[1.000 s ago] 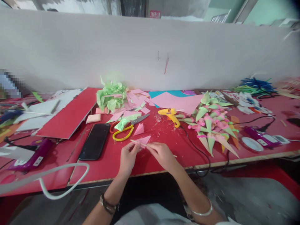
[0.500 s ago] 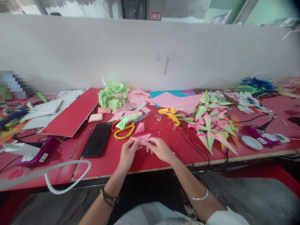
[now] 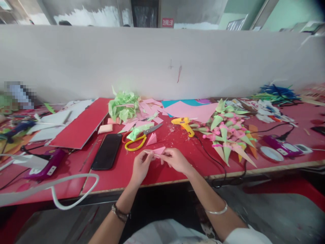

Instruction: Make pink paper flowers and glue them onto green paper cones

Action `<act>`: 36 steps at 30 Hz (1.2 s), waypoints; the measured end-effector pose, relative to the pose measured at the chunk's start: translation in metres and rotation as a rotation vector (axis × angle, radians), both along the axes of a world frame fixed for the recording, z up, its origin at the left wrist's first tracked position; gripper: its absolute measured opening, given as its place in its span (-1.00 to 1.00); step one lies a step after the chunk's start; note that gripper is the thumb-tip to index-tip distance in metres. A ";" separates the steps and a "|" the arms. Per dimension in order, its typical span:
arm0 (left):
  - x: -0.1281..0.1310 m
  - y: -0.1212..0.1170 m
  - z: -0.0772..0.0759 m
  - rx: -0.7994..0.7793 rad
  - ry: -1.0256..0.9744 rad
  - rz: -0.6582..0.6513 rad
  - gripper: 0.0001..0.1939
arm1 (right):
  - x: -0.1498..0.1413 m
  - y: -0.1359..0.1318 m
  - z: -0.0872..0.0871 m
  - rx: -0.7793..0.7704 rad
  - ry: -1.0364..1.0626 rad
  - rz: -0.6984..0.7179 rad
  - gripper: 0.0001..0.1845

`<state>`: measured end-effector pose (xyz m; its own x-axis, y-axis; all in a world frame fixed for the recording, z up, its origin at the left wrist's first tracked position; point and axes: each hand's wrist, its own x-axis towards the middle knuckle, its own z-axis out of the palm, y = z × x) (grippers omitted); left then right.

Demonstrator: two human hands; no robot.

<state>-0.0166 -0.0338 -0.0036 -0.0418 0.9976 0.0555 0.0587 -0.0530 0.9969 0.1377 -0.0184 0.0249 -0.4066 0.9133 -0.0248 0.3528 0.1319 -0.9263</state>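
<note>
Between my two hands is a small folded piece of pink paper (image 3: pixel 159 150), held just above the red table near its front edge. My left hand (image 3: pixel 142 164) is closed on its left side, thumb and forefinger pinching. From the other side my right hand (image 3: pixel 177 161) pinches it too, the lower fingers curled and partly hidden. A thin pale strip runs along the paper's near edge between the fingertips; whether it is a stick or a fold I cannot tell. Just beyond lie another folded pink piece (image 3: pixel 152 139) and yellow-handled scissors (image 3: pixel 135 144).
A black phone (image 3: pixel 106 151) lies left of my hands. A yellow glue gun (image 3: pixel 185 126) trails its cord to the table edge. Paper cone flowers (image 3: pixel 225 132) are heaped at the right, crumpled green paper (image 3: pixel 124 105) at the back. A white cable (image 3: pixel 76 176) loops at front left.
Both hands stay pinched on the pink paper, which has shifted and tilted slightly between the fingers. The view has tipped a little upward; the things on the table have not moved.
</note>
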 end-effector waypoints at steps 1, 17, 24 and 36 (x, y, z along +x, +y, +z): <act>0.000 0.000 0.001 0.029 0.056 -0.017 -0.74 | 0.003 -0.001 0.001 0.005 -0.008 0.004 -0.77; -0.021 -0.009 0.022 0.027 0.287 -0.405 -0.61 | 0.019 -0.005 0.012 -0.026 -0.070 0.225 -0.70; -0.018 -0.013 0.025 0.062 0.339 -0.387 -0.63 | 0.018 -0.005 0.014 -0.076 0.000 0.310 -0.60; -0.017 -0.015 0.027 -0.080 0.208 -0.385 -0.61 | 0.018 -0.007 0.018 0.164 -0.167 0.232 -0.56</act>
<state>-0.0333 -0.0492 0.0233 0.3375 0.9397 -0.0544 0.2495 -0.0336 0.9678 0.1557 -0.0256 0.0426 -0.6072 0.7939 0.0313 0.4407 0.3693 -0.8182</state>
